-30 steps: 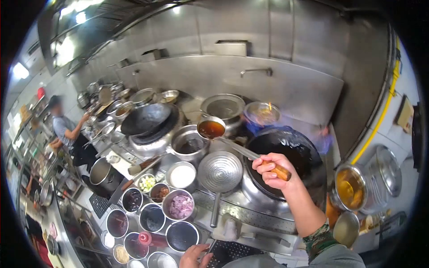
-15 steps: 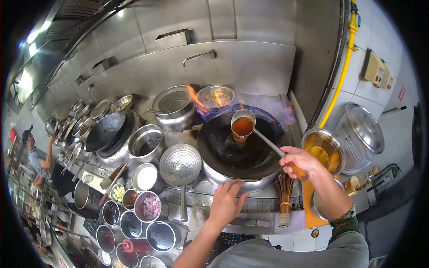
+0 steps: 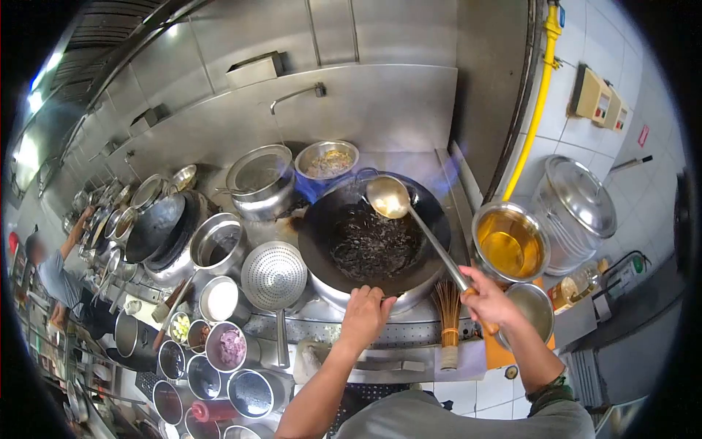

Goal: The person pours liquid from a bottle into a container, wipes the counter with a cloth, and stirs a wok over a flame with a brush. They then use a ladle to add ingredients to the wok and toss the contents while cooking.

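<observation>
My right hand (image 3: 488, 298) is wrapped around the wooden handle of a long metal ladle (image 3: 441, 245). The ladle's bowl is over the far side of a black wok (image 3: 316, 245), its shiny inside showing with little liquid in it. Dark, bubbling liquid lies in the bottom of the wok, which sits on a burner. My left hand (image 3: 363, 316) is at the wok's near rim, fingers bent together over the edge; the grip itself is partly hidden. A bamboo brush (image 3: 448, 325) lies between my hands, below the wok.
A pot of golden oil (image 3: 512, 241) stands right of the wok, near a lidded steel pot (image 3: 581, 197). To the left are a perforated strainer (image 3: 274, 274), a bowl of chopped onion (image 3: 228, 347) and several seasoning containers. Another person (image 3: 62, 274) stands at far left.
The brown liquid has gone from the ladle into the wok, where it bubbles. Orange flames behind the wok have died down. My left hand has closed at the rim.
</observation>
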A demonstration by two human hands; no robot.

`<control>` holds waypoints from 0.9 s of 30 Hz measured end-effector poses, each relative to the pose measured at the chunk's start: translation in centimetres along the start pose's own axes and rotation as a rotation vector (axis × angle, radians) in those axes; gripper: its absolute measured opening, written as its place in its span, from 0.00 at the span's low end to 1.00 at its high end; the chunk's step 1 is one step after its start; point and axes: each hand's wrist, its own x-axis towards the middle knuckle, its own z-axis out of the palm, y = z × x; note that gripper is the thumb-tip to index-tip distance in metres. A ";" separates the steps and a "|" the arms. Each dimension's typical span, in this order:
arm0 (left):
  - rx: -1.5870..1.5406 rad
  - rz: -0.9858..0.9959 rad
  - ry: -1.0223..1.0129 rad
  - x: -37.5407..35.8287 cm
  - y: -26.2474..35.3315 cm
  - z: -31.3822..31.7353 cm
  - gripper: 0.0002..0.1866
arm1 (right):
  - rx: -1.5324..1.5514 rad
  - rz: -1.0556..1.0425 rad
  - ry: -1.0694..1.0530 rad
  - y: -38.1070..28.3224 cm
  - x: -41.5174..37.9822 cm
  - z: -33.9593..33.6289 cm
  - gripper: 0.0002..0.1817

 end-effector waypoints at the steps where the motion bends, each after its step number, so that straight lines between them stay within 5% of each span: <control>1: -0.006 0.018 0.032 0.1 0.0 0.1 0.12 | 0.103 0.005 -0.010 0.2 0.5 0.3 0.35; 4: 0.005 -0.074 -0.068 -0.3 0.3 -0.9 0.14 | 0.554 0.007 -0.156 -0.7 1.3 0.5 0.35; 8: 0.161 -0.023 0.042 -2.9 2.3 -4.4 0.32 | 0.771 -0.053 -0.402 -5.6 4.2 4.4 0.35; 17: -0.118 -0.203 0.143 -15.2 3.2 -13.4 0.30 | 0.051 -0.266 -0.526 -15.9 19.7 25.2 0.32; 19: -0.091 -0.439 0.188 -18.2 3.6 -15.7 0.26 | -0.095 -0.320 -0.491 -16.1 21.9 29.1 0.32; 21: -0.226 -0.727 0.286 -21.8 3.5 -17.3 0.25 | -0.063 -0.280 -0.531 -16.5 21.1 30.2 0.32; 24: 0.025 -0.647 0.434 -27.5 2.1 -17.9 0.22 | -0.004 -0.218 -0.580 -17.4 19.2 29.6 0.34; 27: 0.084 -0.797 0.542 -31.3 1.5 -17.4 0.16 | -0.285 -0.466 -0.347 -17.2 19.2 29.3 0.34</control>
